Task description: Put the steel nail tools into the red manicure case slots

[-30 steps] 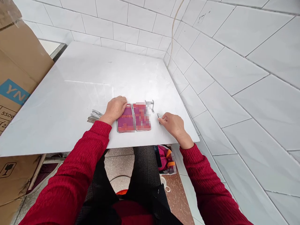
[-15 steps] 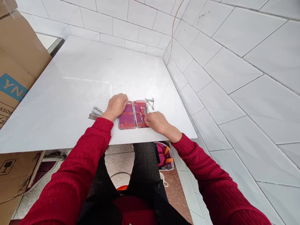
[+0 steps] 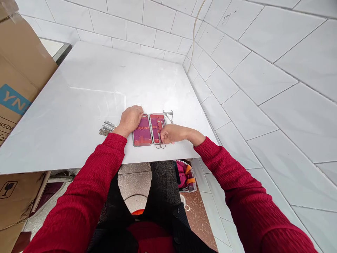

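An opened manicure case (image 3: 142,135) with a purple-red lining lies flat on the white table. My left hand (image 3: 131,119) is closed on the far left corner of its left half, whose row of loops is bare. Over the right half, my right hand (image 3: 170,134) pinches a small pair of scissors (image 3: 159,146); their finger loops stick out past the case's near edge. Other slim tools (image 3: 162,123) sit in that half, partly hidden by my fingers. Behind my right hand lies a silver cuticle nipper (image 3: 169,114). Several metal nail tools (image 3: 106,128) are piled left of my left wrist.
A tall cardboard box (image 3: 23,59) stands at the table's left edge. Tiled walls (image 3: 250,70) border the back and right, with a thin cable (image 3: 194,38) in the corner. Below the table's front edge is a clear bag (image 3: 187,177) with pink and orange things.
My right hand has shifted slightly left and turned at the wrist. The scissors have slid toward me, their finger loops now beyond the case's near edge. My left hand stays put.
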Demonstrator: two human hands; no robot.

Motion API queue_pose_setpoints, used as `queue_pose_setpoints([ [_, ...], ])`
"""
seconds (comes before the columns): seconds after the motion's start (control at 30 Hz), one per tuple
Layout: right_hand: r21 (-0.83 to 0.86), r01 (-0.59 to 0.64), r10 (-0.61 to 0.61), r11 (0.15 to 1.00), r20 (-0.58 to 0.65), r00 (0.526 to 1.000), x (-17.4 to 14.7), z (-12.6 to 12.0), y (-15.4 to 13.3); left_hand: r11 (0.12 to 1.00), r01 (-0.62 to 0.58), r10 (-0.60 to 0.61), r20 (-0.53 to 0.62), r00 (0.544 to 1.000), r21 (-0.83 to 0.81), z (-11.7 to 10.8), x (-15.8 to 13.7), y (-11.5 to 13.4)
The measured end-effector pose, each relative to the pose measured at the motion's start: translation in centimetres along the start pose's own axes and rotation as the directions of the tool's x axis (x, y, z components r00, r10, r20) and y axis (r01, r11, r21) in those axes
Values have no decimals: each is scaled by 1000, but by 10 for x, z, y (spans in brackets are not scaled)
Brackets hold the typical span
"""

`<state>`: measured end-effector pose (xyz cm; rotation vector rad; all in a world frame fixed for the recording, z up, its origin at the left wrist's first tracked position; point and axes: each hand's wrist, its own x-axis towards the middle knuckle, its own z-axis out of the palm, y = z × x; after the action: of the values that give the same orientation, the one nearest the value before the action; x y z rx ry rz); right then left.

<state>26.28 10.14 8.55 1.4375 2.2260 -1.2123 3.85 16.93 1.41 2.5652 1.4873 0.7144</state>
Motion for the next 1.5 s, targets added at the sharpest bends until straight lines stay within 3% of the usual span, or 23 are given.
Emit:
queue_pose_setpoints([
  [0.2, 197, 12, -2, 980, -51, 999, -25, 5, 19, 1000, -22, 22, -3, 1000, -18, -2, 0, 1],
  [0.37, 215, -78, 114, 973, -162, 980, -43, -7, 48, 999, -36, 36, -11, 999, -14, -2, 1, 0],
  [0.5, 127, -152, 180, 980, -241, 954, -40, -13, 54, 999, -33, 33, -12, 999, -24, -1, 1, 0],
  [0.63, -107, -306, 257, 946, -331, 908, -33, -14, 39, 1000, -21, 21, -7, 1000, -19, -2, 1, -1],
  [0.73, -224, -364, 243, 904, -431, 869, -30, -14, 27, 1000, -21, 21, -6, 1000, -5, -1, 1, 0],
  [0.9, -95, -305, 190, 948, -599, 778, -13, -16, 19, 1000, -27, 27, -1, 1000, 6, -1, 1, 0],
  [1.17, 249, -199, 310, 948, -577, 755, 20, -12, 23, 999, -51, 51, 4, 999, 17, -4, 0, 1],
  [1.5, 342, -34, 249, 939, -608, 754, 35, -20, 27, 997, -55, 55, -1, 998, 55, -2, 0, 2],
])
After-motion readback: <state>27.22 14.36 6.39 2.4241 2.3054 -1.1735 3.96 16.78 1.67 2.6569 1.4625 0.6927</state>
